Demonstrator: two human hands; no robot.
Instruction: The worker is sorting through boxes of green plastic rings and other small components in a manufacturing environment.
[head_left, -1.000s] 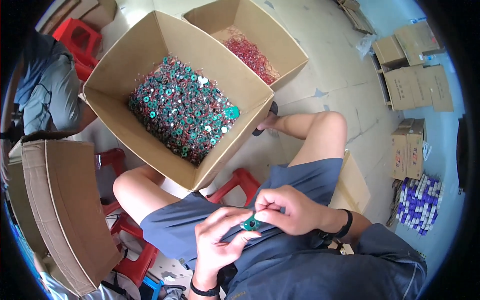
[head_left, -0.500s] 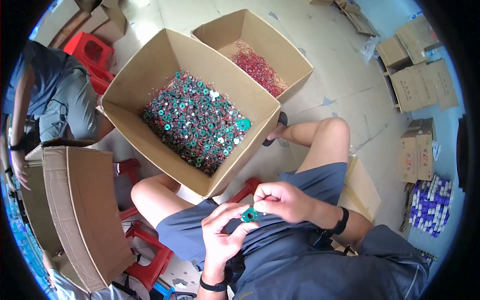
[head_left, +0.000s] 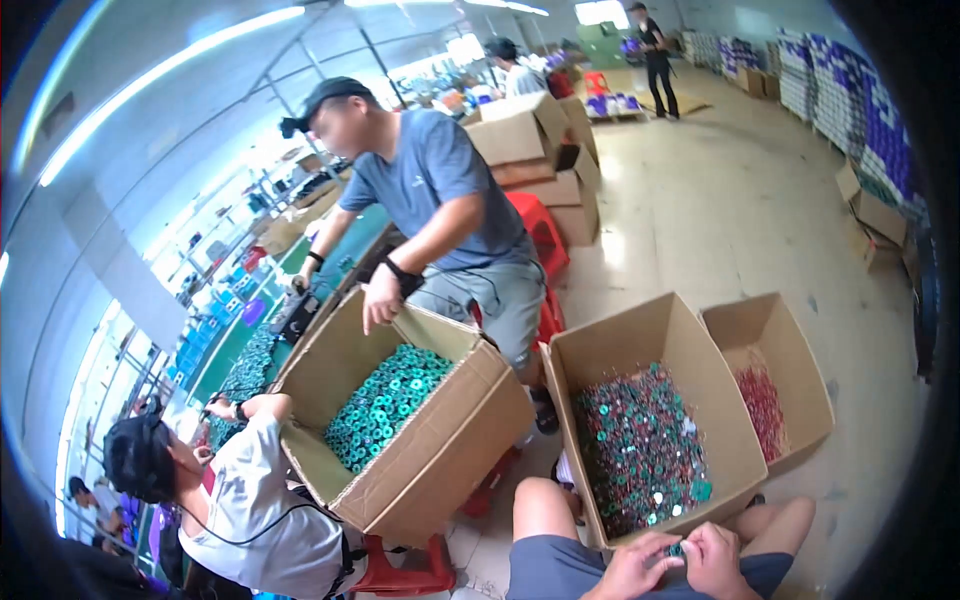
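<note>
Low in view, the left hand (head_left: 632, 570) and right hand (head_left: 716, 558) pinch one small green ring (head_left: 677, 549) between their fingertips (too small to tell which way it points). Just beyond them sits a box (head_left: 600, 350) of similar rings. A moment ago the view looked down; now a standing person (head_left: 440, 200) tilts another box (head_left: 440, 450).

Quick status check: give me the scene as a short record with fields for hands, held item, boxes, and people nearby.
left hand: at the lap, fingers on a small green part
right hand: pinching the same part
front box: open, full of green and red ring parts
small box: open, red pieces inside
tilted box: green rings, gripped at the rim by a standing person
seated person: beside the tilted box
</note>
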